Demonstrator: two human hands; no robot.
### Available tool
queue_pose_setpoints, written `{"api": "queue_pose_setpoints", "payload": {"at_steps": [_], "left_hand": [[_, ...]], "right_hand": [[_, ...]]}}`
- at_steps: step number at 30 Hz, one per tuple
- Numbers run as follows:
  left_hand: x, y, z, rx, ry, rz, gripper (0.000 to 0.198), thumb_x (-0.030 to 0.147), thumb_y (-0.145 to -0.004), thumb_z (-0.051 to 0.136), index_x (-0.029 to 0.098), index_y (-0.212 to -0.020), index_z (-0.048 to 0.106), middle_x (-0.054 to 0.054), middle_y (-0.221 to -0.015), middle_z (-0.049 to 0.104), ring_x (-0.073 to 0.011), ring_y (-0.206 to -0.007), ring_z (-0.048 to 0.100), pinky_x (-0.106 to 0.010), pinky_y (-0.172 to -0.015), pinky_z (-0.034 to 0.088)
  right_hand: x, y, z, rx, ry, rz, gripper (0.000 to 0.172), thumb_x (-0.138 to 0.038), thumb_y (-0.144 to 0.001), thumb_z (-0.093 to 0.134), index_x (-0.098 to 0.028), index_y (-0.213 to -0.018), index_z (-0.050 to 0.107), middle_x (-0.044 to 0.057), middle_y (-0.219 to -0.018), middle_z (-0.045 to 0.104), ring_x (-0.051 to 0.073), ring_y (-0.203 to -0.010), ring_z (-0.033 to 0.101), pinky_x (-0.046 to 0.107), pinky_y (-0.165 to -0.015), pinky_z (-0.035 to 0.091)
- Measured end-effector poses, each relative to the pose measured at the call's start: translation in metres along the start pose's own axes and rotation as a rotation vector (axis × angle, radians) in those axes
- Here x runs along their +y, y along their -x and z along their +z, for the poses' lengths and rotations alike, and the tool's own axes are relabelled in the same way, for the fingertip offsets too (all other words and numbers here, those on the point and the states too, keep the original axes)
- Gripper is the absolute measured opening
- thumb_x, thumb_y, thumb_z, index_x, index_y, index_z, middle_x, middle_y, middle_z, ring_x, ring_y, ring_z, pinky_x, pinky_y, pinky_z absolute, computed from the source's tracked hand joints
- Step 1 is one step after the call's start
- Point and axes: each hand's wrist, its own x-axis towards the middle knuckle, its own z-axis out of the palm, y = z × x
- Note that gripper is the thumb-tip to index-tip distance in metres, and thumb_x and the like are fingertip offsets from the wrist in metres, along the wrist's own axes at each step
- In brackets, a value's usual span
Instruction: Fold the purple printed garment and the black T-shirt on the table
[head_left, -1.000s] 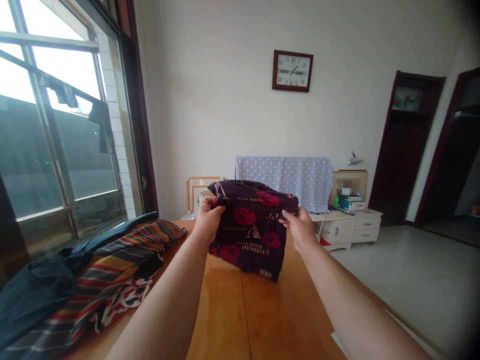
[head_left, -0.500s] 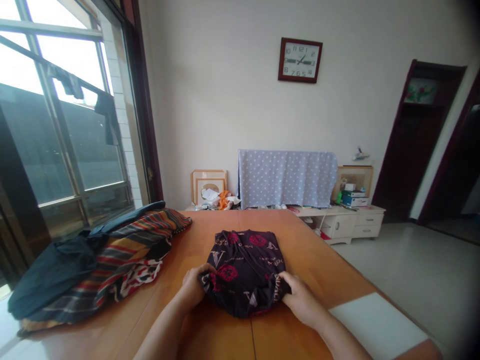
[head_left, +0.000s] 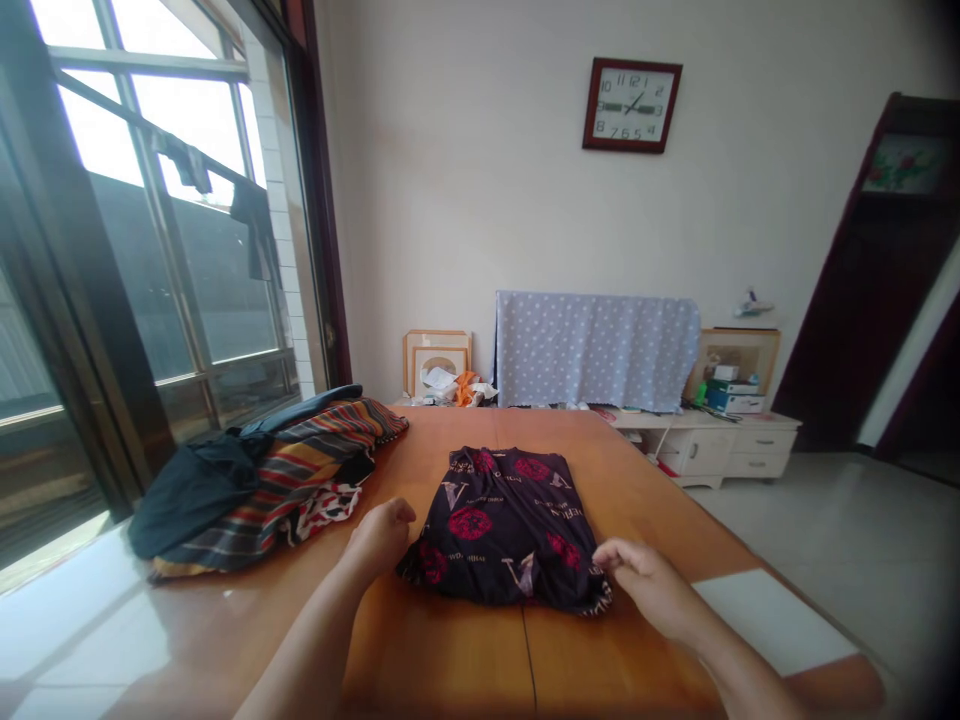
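Observation:
A dark garment printed with pink-red round motifs and pale lettering lies folded into a rough rectangle on the wooden table. Just off its left edge, my left hand is raised with the fingers curled in and nothing visible in them. My right hand is at the garment's lower right edge, fingers loosely bent and thumb slightly apart, not gripping the cloth. Whether its fingertips still brush the fabric I cannot tell. The near edge of the garment is rounded and a little creased.
To the left lies a pile of clothes, striped and dark blue, with a red, white and black patterned piece beside it. A pale flat sheet rests at the table's right corner. Beyond stand a low white cabinet and a polka-dot cloth cover.
Both hands have let go of the garment's near corners and moved outward, the left one also upward. The garment's near part now lies flatter and wider. The view has turned slightly left.

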Motion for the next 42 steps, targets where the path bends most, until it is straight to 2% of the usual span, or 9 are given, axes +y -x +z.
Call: {"api": "queue_pose_setpoints", "payload": {"at_steps": [5,9,16,24,27,32,35,38,42], "left_hand": [[0.017,0.01,0.006,0.053,0.036,0.076,0.015,0.023,-0.079,0.057,0.024,-0.09,0.067,-0.003,-0.091,0.072,-0.0204,-0.086,0.065,-0.026,-0.073,0.044],[0.039,0.029,0.022,-0.049,0.055,0.244,0.015,0.025,-0.085,0.053,0.024,-0.094,0.065,-0.002,-0.092,0.07,-0.0186,-0.086,0.063,-0.024,-0.072,0.041],[0.046,0.046,0.032,-0.153,-0.006,0.403,0.011,0.029,-0.085,0.057,0.023,-0.087,0.066,-0.005,-0.095,0.067,-0.0203,-0.091,0.061,-0.026,-0.079,0.041],[0.067,0.061,0.028,-0.197,-0.031,0.487,0.037,0.054,-0.071,0.074,0.028,-0.096,0.069,-0.005,-0.103,0.067,-0.026,-0.096,0.061,-0.031,-0.081,0.042],[0.064,0.063,0.032,-0.224,-0.048,0.508,0.044,0.056,-0.064,0.079,0.029,-0.096,0.069,-0.004,-0.106,0.066,-0.0264,-0.096,0.061,-0.03,-0.078,0.042],[0.054,0.05,0.037,-0.24,0.051,0.486,0.038,0.061,-0.079,0.064,0.025,-0.091,0.067,-0.004,-0.097,0.067,-0.0216,-0.088,0.062,-0.028,-0.073,0.043],[0.052,0.043,0.039,-0.077,0.005,0.363,0.036,0.054,-0.091,0.048,0.022,-0.09,0.065,-0.006,-0.094,0.067,-0.0214,-0.088,0.062,-0.029,-0.075,0.043],[0.046,0.042,0.036,0.101,-0.188,0.129,0.04,0.056,-0.09,0.046,0.02,-0.098,0.062,-0.013,-0.106,0.065,-0.0293,-0.1,0.062,-0.036,-0.08,0.044],[0.038,0.045,0.026,0.014,-0.303,-0.055,0.059,0.075,-0.083,0.04,0.019,-0.093,0.059,-0.018,-0.111,0.064,-0.0374,-0.103,0.062,-0.042,-0.076,0.046]], "right_hand": [[-0.019,-0.008,0.014,0.112,-0.06,-0.029,0.029,-0.037,-0.083,0.056,-0.021,-0.103,0.07,0.005,-0.1,0.073,0.023,-0.095,0.063,0.032,-0.087,0.047],[-0.037,-0.008,0.031,0.089,-0.03,-0.058,0.031,-0.044,-0.086,0.057,-0.02,-0.101,0.07,0.005,-0.095,0.072,0.022,-0.089,0.063,0.029,-0.082,0.048],[-0.019,0.003,0.021,0.191,0.082,0.04,0.034,-0.047,-0.088,0.052,-0.021,-0.1,0.07,0.002,-0.078,0.07,0.019,-0.069,0.061,0.028,-0.068,0.047],[-0.032,0.023,0.023,0.091,0.224,-0.161,0.027,-0.027,-0.076,0.063,-0.026,-0.103,0.069,0.004,-0.106,0.067,0.022,-0.1,0.06,0.03,-0.089,0.045],[-0.024,0.022,0.023,0.097,0.286,-0.16,0.016,-0.021,-0.075,0.055,-0.025,-0.086,0.067,0.002,-0.092,0.066,0.02,-0.09,0.06,0.028,-0.082,0.044],[-0.011,0.026,0.013,0.065,0.231,-0.049,0.012,-0.023,-0.078,0.051,-0.022,-0.073,0.062,-0.001,-0.073,0.062,0.017,-0.072,0.055,0.024,-0.067,0.04],[-0.012,0.028,0.009,-0.049,0.116,0.003,0.021,-0.037,-0.086,0.052,-0.022,-0.08,0.065,-0.001,-0.076,0.064,0.017,-0.073,0.056,0.025,-0.067,0.041],[-0.003,0.02,0.008,0.099,0.086,0.064,0.033,-0.05,-0.089,0.051,-0.021,-0.083,0.066,0.001,-0.079,0.066,0.019,-0.076,0.058,0.026,-0.069,0.043],[0.021,-0.002,0.012,0.232,0.149,0.169,0.037,-0.054,-0.085,0.056,-0.022,-0.1,0.066,0.003,-0.084,0.069,0.02,-0.079,0.062,0.027,-0.072,0.044]]}}
